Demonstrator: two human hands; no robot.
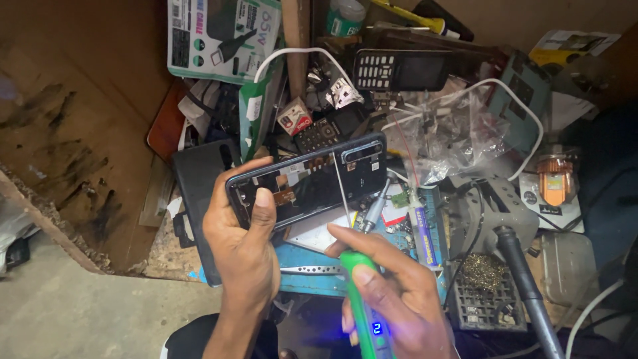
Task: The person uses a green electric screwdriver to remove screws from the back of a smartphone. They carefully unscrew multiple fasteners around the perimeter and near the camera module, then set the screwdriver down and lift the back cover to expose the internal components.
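A: What do we find hidden or cut off?

B: The workbench point(312, 282), centre to right of frame, is largely buried under clutter; only a blue strip of its edge shows below the phone. The black handle point(528, 286) at lower right runs out of the bottom edge. The lower end of the green soldering iron point(364, 312) is covered by our right hand point(399, 299), and we cannot make out what its tip touches.

A: State of the hands?

B: Our left hand point(242, 242), centre frame, is clamped on one opened smartphone point(309, 179), thumb laid across its exposed interior. Our right hand, lower centre, is closed around the soldering iron. The hands are near each other but apart.

A: Counts?

B: One opened smartphone at centre, one keypad phone point(399, 70) at top centre, one soldering iron, one thin solder wire point(342, 189) standing across the smartphone.
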